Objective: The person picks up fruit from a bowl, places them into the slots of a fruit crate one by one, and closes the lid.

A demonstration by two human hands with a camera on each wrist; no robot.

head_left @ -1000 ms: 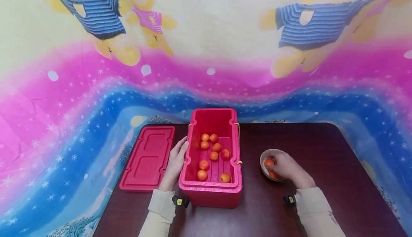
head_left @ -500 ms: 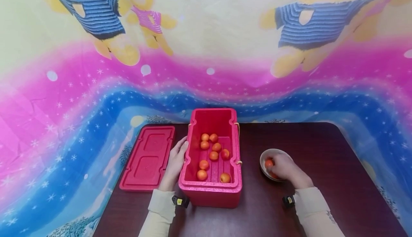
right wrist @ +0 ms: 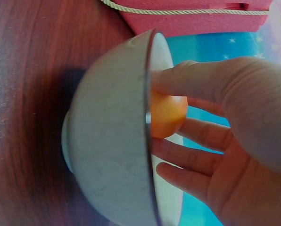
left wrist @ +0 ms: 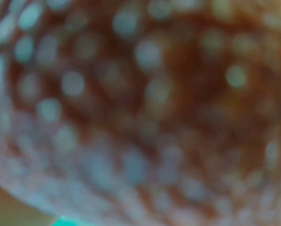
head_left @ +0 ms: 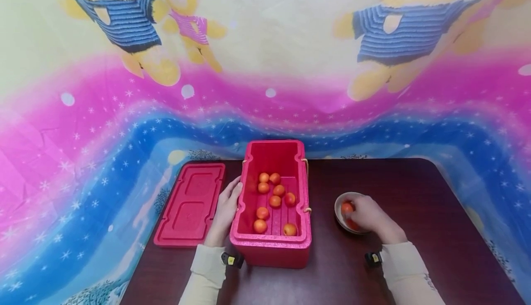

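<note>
In the head view, a red foam box (head_left: 271, 245) stands at mid-table with several small round orange-red fruits (head_left: 275, 201) lying loose on its floor. My left hand (head_left: 224, 208) rests against the box's outer left wall, fingers extended along it. To the right is a pale ceramic bowl (head_left: 339, 219) with a dark rim. My right hand (head_left: 369, 213) reaches into it, thumb and fingers around an orange-red fruit (right wrist: 169, 113), as the right wrist view shows. Part of another fruit (head_left: 352, 223) shows beneath that hand. The left wrist view is only a blur.
Left of the box lies its red lid (head_left: 191, 203), flat on the dark wooden table (head_left: 423, 194). A twisted gold cord (right wrist: 178, 10) runs along the box's right side. Behind the table hangs a printed bear curtain (head_left: 269, 65).
My right hand shifts only slightly inside the bowl, its fingers settling about the fruit. The left hand, the box and the fruits in the box keep their places.
</note>
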